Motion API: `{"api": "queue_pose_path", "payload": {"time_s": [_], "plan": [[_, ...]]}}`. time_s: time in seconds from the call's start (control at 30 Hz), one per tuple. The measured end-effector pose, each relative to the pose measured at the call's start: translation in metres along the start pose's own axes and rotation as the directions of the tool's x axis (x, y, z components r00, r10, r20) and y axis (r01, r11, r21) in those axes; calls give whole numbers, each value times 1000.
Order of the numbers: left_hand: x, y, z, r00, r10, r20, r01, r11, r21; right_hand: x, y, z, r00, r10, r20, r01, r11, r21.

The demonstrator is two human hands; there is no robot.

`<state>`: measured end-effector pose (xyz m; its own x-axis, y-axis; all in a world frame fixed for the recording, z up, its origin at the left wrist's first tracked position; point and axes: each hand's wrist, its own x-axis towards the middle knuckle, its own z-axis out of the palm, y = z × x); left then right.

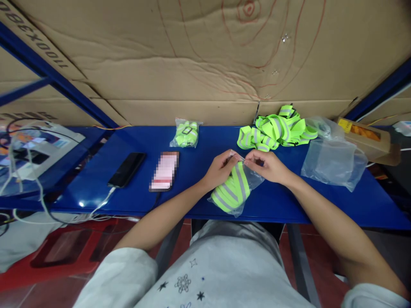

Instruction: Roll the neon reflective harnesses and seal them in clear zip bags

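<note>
A clear plastic bag [255,180] lies at the front of the blue table, its top edge between my hands. Inside it is a folded neon-yellow reflective strap [229,192] with grey stripes. My left hand [221,169] pinches the bag's top edge on the left side. On the right side, my right hand [266,166] pinches the same edge, with thumb and forefinger together. Behind my hands sits a loose heap of the same reflective straps [279,130]. Farther left, another bag [185,133] holds a strap with a black buckle.
Clear bags [334,160] lie to the right beside a cardboard box [367,137]. On the left are a black phone [126,170] with a white cable and a second phone [164,171] with a blurred screen. Cardboard [205,81] stands behind the blue table [199,156]. A red stool [64,252] is below left.
</note>
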<state>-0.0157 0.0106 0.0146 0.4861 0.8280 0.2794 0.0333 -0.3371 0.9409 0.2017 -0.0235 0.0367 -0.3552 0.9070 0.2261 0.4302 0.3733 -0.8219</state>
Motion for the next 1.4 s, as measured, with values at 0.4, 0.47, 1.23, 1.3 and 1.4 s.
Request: {"api": "queue_pose_path", "payload": {"time_s": [0.4,0.47,1.23,1.3,1.4], "plan": [[1,-3,-5,1000,6,-14,-5,996,89,3,2,3,997,71,31,-75,983,167],[0,-3,-6,999,23,-32,-18,988,151,3,2,3,996,75,38,-81,981,176],[6,0,-2,1000,-19,20,19,1000,9,-2,-5,10,995,-49,-90,26,971,-238],[7,-4,-3,1000,-21,-6,21,1000,10,-1,-2,6,992,-53,-110,25,971,-238],[12,-10,-13,991,-20,-130,22,1000,16,1,3,-5,979,-42,-199,-7,971,-240]]}}
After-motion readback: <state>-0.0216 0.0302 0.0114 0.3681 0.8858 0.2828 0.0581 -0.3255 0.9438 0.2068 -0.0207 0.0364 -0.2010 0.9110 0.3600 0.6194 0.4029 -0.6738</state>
